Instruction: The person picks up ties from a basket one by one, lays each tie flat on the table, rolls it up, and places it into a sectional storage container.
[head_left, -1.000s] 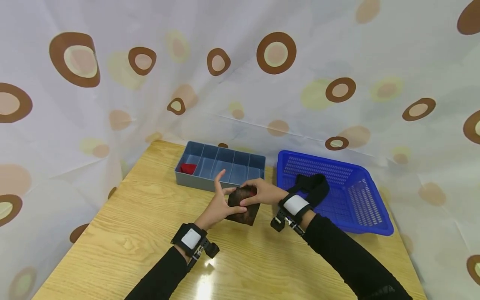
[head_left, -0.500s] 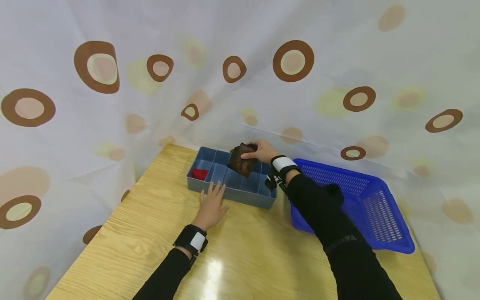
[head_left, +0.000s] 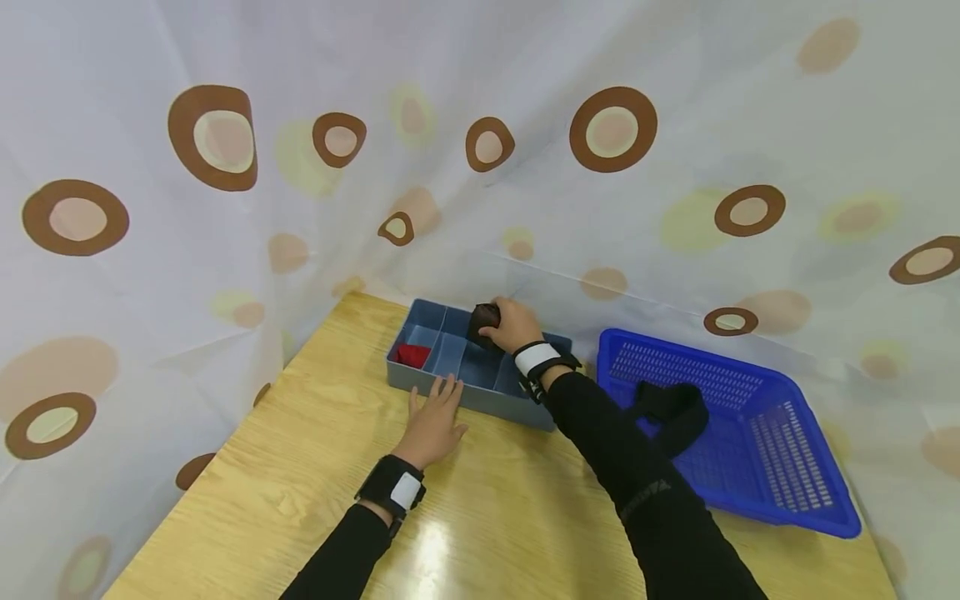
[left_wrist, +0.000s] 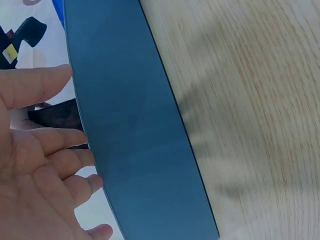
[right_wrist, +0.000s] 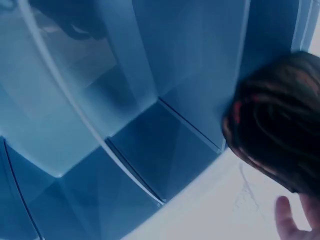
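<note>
The right hand (head_left: 519, 325) pinches a dark rolled bundle (head_left: 483, 322) at the back of a divided box (head_left: 498, 403), over what looks like its third compartment from the person's left. The left hand (head_left: 433, 427) lies spread, fingertips at the box's near rim. If the right hand lets go early, the soft roll could spring open, or catch on a divider and sag into the neighbouring compartment. Should the left hand push unevenly, the box might slide on the table (head_left: 300, 483) and spoil the aim.

Whether the bundle touches the floor of its compartment cannot be told; the right hand and wrist hide that, along with much of the box's right end. The right wrist view shows only fingertips, cut off at the edge. Farther out, a black strap (head_left: 682, 417) lies in the blue basket (head_left: 806, 458), partly behind the sleeve. A red cloth (head_left: 412, 356) sits in the leftmost compartment.
</note>
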